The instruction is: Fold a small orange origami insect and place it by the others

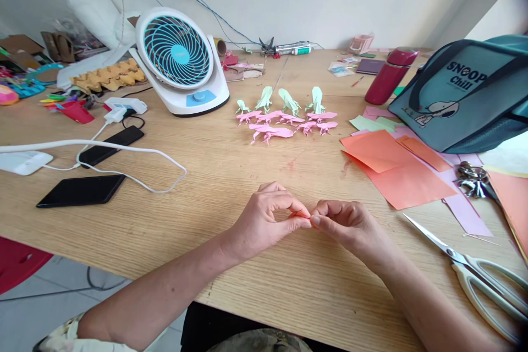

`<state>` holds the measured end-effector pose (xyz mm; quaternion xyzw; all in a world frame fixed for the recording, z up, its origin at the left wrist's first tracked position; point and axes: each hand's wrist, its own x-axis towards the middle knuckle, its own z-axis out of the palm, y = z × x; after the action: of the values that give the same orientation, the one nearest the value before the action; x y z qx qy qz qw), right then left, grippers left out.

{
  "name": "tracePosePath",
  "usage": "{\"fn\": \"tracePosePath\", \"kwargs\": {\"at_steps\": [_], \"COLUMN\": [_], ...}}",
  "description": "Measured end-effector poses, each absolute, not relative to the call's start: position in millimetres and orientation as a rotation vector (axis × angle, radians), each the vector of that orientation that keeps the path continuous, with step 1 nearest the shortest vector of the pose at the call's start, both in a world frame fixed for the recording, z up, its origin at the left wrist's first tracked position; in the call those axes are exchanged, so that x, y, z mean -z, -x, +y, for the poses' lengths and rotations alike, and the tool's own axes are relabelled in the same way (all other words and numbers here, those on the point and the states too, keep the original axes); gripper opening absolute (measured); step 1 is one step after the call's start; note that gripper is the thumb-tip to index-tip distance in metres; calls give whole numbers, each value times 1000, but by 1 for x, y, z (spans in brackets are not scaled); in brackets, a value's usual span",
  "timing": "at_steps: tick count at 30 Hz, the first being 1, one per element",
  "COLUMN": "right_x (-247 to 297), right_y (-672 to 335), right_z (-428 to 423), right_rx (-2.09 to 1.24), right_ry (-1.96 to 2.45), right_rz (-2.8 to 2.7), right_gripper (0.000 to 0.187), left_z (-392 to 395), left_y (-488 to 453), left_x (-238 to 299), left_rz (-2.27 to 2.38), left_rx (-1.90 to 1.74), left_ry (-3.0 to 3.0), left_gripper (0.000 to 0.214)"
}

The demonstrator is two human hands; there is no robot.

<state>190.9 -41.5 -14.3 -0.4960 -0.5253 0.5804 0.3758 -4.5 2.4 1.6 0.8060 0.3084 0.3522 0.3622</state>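
Observation:
Thumb and fingertips of my left hand [270, 212] pinch a small folded piece of orange paper [303, 216] above the table's near part. My right hand [344, 225] meets it there, its thumb and forefinger pinching the same piece from the right. Most of the paper is hidden by the fingertips, so its shape cannot be made out. Farther back stand several pink folded paper figures [272, 131], with several pale green ones [289, 102] in a row behind them.
Orange paper sheets [416, 179] lie to the right, close to large scissors [462, 258] and a bunch of keys [472, 179]. Behind them are a red flask [390, 77] and a teal bag [457, 99]. A fan [179, 55], a black phone [80, 190] and a white cable [124, 146] occupy the left.

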Motion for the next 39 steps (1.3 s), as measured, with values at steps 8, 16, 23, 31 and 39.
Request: {"fn": "tracePosePath", "kwargs": {"at_steps": [8, 16, 23, 31, 39], "right_x": [6, 0, -2, 2, 4], "right_y": [-195, -194, -191, -192, -192], "right_z": [-44, -47, -48, -47, -47], "right_rx": [-1250, -1158, -1103, -1254, -1403], "right_ry": [1395, 1472, 1456, 1366, 1348], "right_rz": [-1654, -1714, -1723, -1590, -1478], "right_gripper": [23, 21, 16, 18, 21], "left_z": [0, 1, 2, 8, 5], "left_y": [3, 3, 3, 5, 4], "left_x": [-2, -1, -1, 1, 2], "left_rz": [834, 907, 908, 774, 732], "left_rx": [-863, -776, -700, -741, -757], "left_ry": [-2021, -1907, -1838, -1769, -1749], "left_gripper": [8, 8, 9, 7, 9]}}
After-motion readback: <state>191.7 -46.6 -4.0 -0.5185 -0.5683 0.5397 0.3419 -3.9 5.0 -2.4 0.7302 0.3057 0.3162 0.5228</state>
